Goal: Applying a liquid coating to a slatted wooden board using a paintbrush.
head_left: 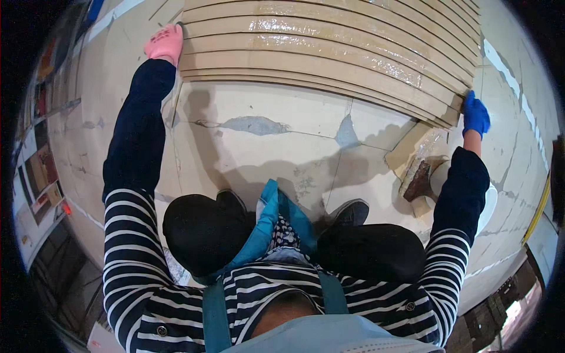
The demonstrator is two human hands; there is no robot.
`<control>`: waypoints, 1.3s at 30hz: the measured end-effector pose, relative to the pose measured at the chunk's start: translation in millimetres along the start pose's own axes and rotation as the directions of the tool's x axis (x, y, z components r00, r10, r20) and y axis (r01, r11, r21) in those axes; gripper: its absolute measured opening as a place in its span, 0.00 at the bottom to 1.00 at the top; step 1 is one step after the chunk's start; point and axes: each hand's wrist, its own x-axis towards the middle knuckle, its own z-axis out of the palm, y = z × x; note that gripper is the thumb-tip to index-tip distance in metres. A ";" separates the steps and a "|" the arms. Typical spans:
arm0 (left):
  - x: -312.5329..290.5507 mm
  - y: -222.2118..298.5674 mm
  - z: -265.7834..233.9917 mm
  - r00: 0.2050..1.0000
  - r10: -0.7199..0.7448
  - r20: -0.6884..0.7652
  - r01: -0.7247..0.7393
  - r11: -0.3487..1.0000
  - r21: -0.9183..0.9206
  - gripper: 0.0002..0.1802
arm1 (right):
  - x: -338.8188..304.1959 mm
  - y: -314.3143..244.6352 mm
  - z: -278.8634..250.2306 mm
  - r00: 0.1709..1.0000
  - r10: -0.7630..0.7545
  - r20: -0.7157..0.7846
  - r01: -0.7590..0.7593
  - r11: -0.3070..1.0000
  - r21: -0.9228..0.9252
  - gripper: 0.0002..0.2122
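Observation:
Overlapping brown cardboard sheets lie fanned out on the floor in front of me, each showing a long strip along its near edge. Shiny, wet-looking streaks run across the strips. At the left side of the fan, my left hand, in a pink glove, is closed at the sheets' edge. My right hand, in a blue glove, grips the near right corner of the fan, its fingertips against the ends of the sheets. Both arms are stretched wide, and the undersides of the sheets are hidden.
Beside the near right corner lies a cardboard scrap with a dark reddish-brown, rough-looking piece. A white round container is partly behind my right forearm. The tiled floor has cracks and grey patches. My knees and shoes are below.

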 end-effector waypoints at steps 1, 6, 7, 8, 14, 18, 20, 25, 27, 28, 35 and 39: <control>2.0 -9.6 4.7 0.987 0.021 -0.162 -0.013 0.999 0.052 0.27 | -1.3 2.1 -2.6 0.998 -0.011 -0.057 0.005 0.995 -0.099 0.31; 26.5 -46.0 72.9 0.973 0.143 0.178 -0.064 0.919 -0.388 0.26 | -23.1 -1.8 24.1 0.996 -0.077 -0.041 0.083 0.979 0.186 0.29; 33.8 -51.5 82.3 0.972 0.163 0.168 -0.038 0.817 -0.575 0.26 | -25.8 -2.3 29.7 0.991 -0.130 -0.020 0.132 0.984 0.117 0.29; 36.6 -57.1 88.5 0.957 0.261 0.126 -0.092 0.685 -0.723 0.25 | -28.0 -3.2 35.3 0.992 -0.094 -0.084 0.107 0.979 0.173 0.29; 16.1 -22.4 91.2 0.984 -0.175 0.032 0.176 0.933 -0.312 0.34 | -23.4 -0.5 28.7 0.992 0.106 0.069 -0.126 0.863 0.490 0.28; 5.7 -16.5 68.5 0.992 0.056 0.109 -0.039 0.987 -0.153 0.40 | -28.8 -6.8 29.2 0.996 0.084 0.013 -0.084 0.949 0.303 0.20; 5.3 -21.8 59.6 0.985 0.035 0.170 0.036 0.917 -0.396 0.36 | -30.8 -7.0 32.3 0.996 0.005 -0.085 0.019 0.959 0.283 0.21; -23.2 -37.2 57.5 0.958 0.234 0.165 -0.051 0.704 -0.709 0.27 | -29.7 19.0 32.9 0.940 0.235 0.246 -0.340 0.627 0.701 0.31; -36.2 -37.6 61.6 0.963 0.033 0.268 0.181 0.658 -0.731 0.26 | -33.0 29.3 33.2 0.918 0.265 0.294 -0.393 0.696 0.601 0.34; -38.8 -35.9 62.3 0.834 -0.155 0.529 0.542 0.404 -0.737 0.25 | -36.5 32.3 33.5 0.958 0.149 0.244 -0.244 0.872 0.424 0.34; -26.4 -45.9 15.5 0.844 -0.159 0.513 0.484 0.639 -0.598 0.23 | -53.2 25.8 -4.4 0.996 0.024 0.091 -0.028 0.999 0.044 0.33; -32.7 -58.0 -10.1 0.906 -0.060 0.420 0.424 0.087 -0.902 0.25 | -50.5 26.7 -29.1 0.924 0.252 0.288 -0.375 0.451 0.810 0.20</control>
